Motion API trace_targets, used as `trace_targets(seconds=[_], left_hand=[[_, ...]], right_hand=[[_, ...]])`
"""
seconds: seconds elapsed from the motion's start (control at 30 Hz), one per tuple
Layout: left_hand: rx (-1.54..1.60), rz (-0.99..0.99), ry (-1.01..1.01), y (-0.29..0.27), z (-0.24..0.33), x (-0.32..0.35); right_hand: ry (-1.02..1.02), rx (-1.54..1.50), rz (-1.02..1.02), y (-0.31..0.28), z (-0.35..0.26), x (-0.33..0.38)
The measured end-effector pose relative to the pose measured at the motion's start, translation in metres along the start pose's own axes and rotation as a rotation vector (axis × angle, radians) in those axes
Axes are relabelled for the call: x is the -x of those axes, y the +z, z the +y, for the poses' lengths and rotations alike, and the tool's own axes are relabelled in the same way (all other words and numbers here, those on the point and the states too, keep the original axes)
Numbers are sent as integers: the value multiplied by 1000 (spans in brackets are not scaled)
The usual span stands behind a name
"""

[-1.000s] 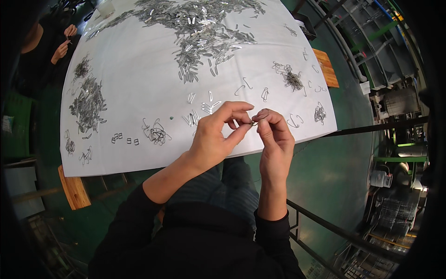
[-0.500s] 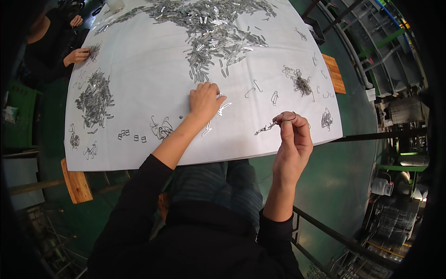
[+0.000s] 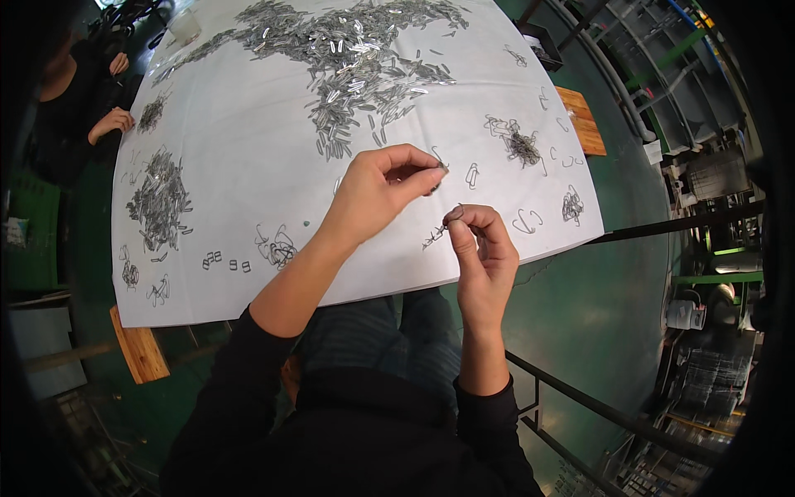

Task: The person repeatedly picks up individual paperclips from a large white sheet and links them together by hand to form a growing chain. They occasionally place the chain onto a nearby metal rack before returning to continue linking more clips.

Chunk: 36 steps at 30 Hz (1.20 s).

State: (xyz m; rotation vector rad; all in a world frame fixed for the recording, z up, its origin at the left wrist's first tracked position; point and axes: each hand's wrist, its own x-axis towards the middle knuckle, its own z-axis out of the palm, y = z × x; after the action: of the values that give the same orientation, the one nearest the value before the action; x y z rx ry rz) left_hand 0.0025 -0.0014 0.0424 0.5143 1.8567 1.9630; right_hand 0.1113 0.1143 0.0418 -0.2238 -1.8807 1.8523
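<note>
Metal wire clips lie scattered over the white-covered desk [image 3: 248, 124] — the biggest heap [image 3: 348, 50] at its far side. Above the near edge, the left hand [image 3: 377, 190] has its fingers pinched on a small clip [image 3: 436, 168]; just beside it, the right hand [image 3: 480, 248] pinches a short chain of linked clips [image 3: 435, 238] — both held off the desk.

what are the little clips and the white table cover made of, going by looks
Small clips: likely bare metal wire or strip, since they are silver-grey and glint. The chained piece in the right hand looks the same.
Table cover: probably paper or thin plastic sheet, being matte white with a sharp edge; which one cannot be told.
</note>
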Motion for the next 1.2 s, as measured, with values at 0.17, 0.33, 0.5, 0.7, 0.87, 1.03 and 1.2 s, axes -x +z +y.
trace_targets(seconds=[0.17, 0.33, 0.5, 0.7, 0.87, 1.03, 1.2], left_hand=[[-1, -12, 60, 9, 33, 15], [-50, 25, 170, 9, 32, 16], [-46, 79, 207, 5, 25, 13], [-37, 90, 202, 3, 22, 9], [-36, 102, 282, 0, 23, 9], [-59, 138, 380, -6, 31, 15], [-54, 113, 436, -11, 45, 30]], right_hand=[[-61, 84, -1, 4, 1, -5], [-93, 122, 22, 7, 4, -11], [-103, 107, 32, 12, 7, -15], [-96, 136, 8, 18, 6, -21], [-166, 187, -65, 13, 15, -24], [-37, 616, -13, -28, 69, -51], [-116, 1287, -85, -43, 123, -51]])
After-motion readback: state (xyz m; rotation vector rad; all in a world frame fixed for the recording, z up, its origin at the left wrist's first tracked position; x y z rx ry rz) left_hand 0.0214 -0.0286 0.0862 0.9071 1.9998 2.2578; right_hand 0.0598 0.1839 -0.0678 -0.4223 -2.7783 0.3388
